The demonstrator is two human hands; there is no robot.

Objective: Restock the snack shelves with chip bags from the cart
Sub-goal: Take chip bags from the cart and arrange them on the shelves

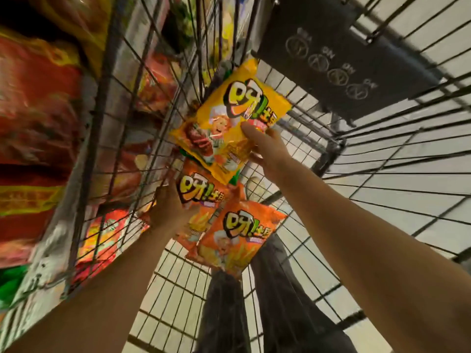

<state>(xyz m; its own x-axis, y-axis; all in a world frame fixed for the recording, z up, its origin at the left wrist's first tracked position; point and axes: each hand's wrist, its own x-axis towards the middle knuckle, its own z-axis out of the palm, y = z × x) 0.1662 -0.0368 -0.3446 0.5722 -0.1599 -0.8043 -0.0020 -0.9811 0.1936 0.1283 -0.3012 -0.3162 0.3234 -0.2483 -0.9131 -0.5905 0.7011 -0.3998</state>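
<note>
I look down into a black wire cart (382, 174). My right hand (267, 154) pinches a yellow chip bag (229, 118) by its right edge, thumb on the front, and holds it above the cart floor. Below it my left hand (168, 207) grips an orange chip bag (198, 200) at its left edge. A second orange chip bag (239, 235) overlaps the first one on its right side. Whether my left hand also holds this second bag is hidden.
Snack shelves (38, 123) packed with red and orange bags run along the left, seen partly through the cart's wire side (109, 149). A dark grey child-seat flap (344, 54) hangs at the upper right. Dark trouser legs (267, 301) show under the cart floor.
</note>
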